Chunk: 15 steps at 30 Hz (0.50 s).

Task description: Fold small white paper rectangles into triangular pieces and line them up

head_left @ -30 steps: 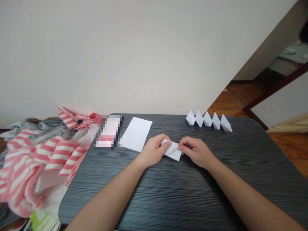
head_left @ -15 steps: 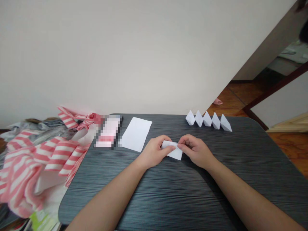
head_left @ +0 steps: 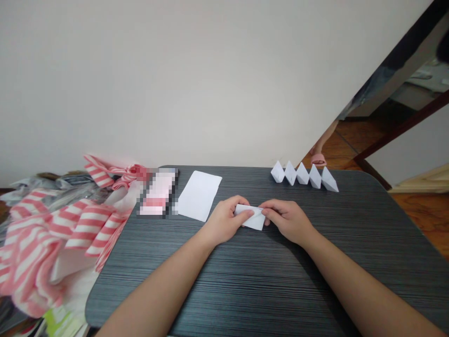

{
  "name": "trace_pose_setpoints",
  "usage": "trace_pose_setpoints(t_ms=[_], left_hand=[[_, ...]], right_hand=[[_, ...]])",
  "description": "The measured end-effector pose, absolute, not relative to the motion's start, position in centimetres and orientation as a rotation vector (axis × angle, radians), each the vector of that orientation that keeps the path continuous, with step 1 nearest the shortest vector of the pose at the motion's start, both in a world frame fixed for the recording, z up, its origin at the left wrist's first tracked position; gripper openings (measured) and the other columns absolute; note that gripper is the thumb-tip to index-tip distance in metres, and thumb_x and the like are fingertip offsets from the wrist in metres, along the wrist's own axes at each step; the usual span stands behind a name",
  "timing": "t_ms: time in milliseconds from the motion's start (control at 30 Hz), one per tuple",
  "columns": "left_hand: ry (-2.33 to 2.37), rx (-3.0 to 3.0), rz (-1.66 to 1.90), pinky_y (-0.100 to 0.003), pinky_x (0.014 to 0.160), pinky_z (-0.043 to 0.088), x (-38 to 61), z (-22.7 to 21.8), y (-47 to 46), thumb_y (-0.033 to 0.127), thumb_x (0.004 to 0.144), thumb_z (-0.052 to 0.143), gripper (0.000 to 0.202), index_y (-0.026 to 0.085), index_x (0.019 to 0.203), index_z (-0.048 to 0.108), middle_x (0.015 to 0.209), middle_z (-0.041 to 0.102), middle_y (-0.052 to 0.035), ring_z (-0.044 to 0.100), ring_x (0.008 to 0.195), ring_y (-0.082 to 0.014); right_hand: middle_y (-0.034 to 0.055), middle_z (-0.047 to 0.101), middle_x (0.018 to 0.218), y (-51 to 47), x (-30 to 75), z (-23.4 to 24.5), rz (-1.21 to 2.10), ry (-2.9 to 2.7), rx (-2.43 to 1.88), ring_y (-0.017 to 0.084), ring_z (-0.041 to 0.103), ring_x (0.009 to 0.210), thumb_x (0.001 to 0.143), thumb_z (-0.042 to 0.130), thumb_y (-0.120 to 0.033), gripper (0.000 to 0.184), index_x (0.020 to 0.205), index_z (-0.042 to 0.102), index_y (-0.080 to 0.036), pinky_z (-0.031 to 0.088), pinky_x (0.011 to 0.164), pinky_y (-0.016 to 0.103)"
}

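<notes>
A small folded piece of white paper [head_left: 253, 220] is held between my two hands, above the middle of the dark table [head_left: 224, 290]. My left hand [head_left: 227, 219] grips its left end, thumb on top and fingers behind. At the upper right corner, my right hand [head_left: 285, 219] pinches the paper between thumb and fingers. The fingers behind the paper are partly hidden. Beyond my left hand lies a white paper sheet [head_left: 199, 195]. Several folded white paper shapes with pointed tips [head_left: 302, 175] stand in a row at the back right of the table.
A blurred-out flat pink object [head_left: 157, 191] lies at the table's back left. Pink-and-white striped cloth [head_left: 87, 224] is heaped against the left edge. A wall [head_left: 210, 84] rises behind the table. At the right, a person's foot in a pink slipper [head_left: 318, 158] shows on the wooden floor.
The folded paper has tilted slightly, its lower edge a little higher. My right hand's fingers have shifted their pinch on the corner. A person's leg has come into view behind the wall edge.
</notes>
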<state>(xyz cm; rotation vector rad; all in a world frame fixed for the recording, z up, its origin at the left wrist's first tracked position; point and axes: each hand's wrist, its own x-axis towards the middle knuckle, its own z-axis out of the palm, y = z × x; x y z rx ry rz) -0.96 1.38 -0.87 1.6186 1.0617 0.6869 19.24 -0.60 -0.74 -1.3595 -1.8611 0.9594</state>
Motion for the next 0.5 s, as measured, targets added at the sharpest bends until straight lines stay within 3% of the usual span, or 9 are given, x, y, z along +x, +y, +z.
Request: trace_pose_setpoints(t_ms=[500], left_hand=[[1.054, 1.666, 0.672, -0.02, 0.049, 0.035, -0.95, -0.74, 1.35, 0.04, 0.082, 0.053, 0.024, 0.017, 0.089, 0.058, 0.065, 0.054, 0.0017, 0.048, 0.055, -0.0099]], right_hand=[[-0.0012, 0.064, 0.057, -0.66, 18.86, -0.25, 0.89, -1.906, -1.399, 0.013, 0.059, 0.056, 0.089, 0.048, -0.027, 0.024, 0.071, 0.063, -0.019, 0.042, 0.059, 0.024]])
